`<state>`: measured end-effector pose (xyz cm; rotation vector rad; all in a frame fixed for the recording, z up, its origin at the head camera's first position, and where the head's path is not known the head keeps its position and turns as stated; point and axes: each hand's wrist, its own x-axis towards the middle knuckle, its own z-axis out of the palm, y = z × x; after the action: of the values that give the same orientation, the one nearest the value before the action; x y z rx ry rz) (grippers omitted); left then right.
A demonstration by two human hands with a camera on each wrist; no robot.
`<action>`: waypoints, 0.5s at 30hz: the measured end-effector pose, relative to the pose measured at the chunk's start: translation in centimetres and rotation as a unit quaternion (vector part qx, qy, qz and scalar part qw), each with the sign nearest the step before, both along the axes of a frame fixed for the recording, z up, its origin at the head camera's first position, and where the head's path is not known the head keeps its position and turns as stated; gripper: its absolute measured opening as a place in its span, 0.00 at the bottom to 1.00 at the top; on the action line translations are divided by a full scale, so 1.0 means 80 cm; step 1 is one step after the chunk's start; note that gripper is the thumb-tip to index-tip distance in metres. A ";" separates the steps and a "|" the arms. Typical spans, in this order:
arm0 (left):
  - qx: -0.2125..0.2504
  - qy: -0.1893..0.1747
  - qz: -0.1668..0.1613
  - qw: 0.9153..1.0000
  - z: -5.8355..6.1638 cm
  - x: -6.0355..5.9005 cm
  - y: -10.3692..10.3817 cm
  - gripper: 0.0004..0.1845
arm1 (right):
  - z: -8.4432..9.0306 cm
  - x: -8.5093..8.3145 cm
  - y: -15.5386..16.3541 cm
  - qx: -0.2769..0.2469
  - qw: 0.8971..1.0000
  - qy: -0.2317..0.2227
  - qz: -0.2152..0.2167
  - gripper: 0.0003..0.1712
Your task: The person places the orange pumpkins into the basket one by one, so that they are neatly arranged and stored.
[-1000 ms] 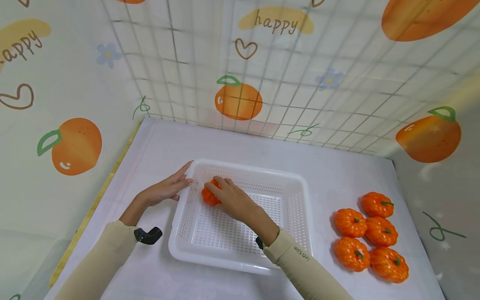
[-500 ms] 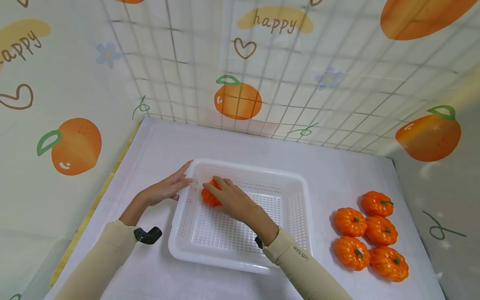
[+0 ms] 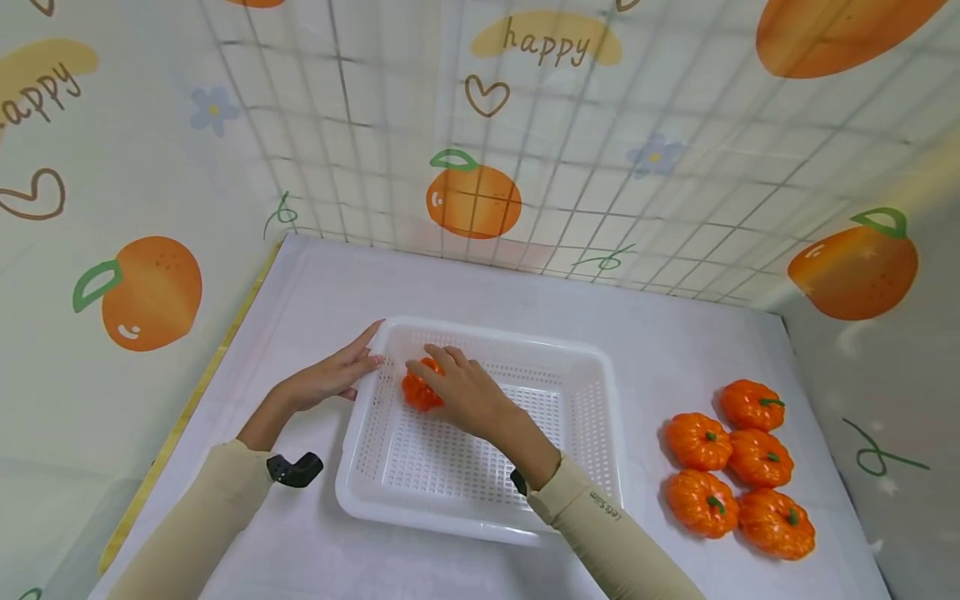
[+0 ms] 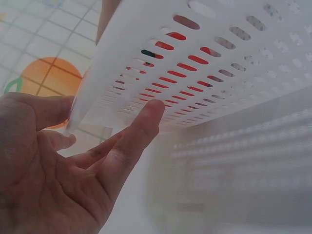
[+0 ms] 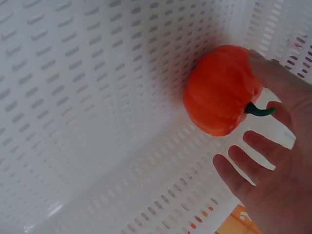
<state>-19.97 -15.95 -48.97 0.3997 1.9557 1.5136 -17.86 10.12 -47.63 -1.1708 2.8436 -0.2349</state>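
Right hand (image 3: 474,398) slightly lifted since a second ago, fingers apart around the orange pumpkin (image 3: 417,392), which sits near the far left corner inside a white basket (image 3: 525,337), left hand (image 3: 326,381) clasping its rim, five more pumpkins (image 3: 759,458) clustered to the right.

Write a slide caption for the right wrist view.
Right grip, fingers parted, at an orange pumpkin in a white basket.

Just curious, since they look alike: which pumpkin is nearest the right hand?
The pumpkin inside the white basket, by the right hand; the other five pumpkins lie outside it.
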 end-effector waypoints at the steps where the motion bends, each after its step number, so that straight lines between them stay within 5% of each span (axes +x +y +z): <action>1: 0.001 -0.001 0.000 1.000 0.000 0.000 0.000 0.39 | 0.002 0.000 0.000 0.002 1.000 0.002 -0.002 0.42; 15: -0.005 -0.005 0.002 1.000 0.003 0.000 0.002 0.38 | 0.025 0.000 0.003 0.008 1.000 0.011 -0.021 0.46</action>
<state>-19.94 -15.83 -48.74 0.3835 1.9571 1.5057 -17.87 10.39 -45.64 -1.1195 2.8842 -0.2023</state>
